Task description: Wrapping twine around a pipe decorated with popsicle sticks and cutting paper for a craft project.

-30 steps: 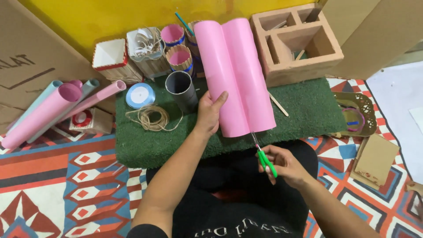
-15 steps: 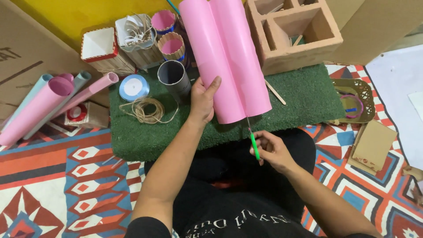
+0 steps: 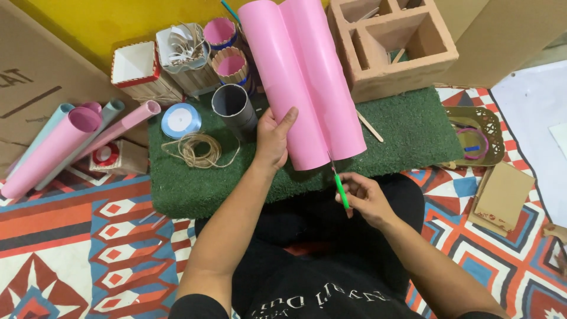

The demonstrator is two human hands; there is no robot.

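Holding the curled pink paper sheet (image 3: pixel 307 82) upright over the green mat (image 3: pixel 407 136) with left hand (image 3: pixel 273 139) fingers pressed on it, we pinch green scissors (image 3: pixel 339 186) in the right hand (image 3: pixel 363 198), and the curl may make the cut crooked.

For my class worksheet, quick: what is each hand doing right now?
Left hand: fingers closed on the edge of the curled pink paper sheet.
Right hand: fingers closed on green-handled scissors, blades at the sheet's lower edge.
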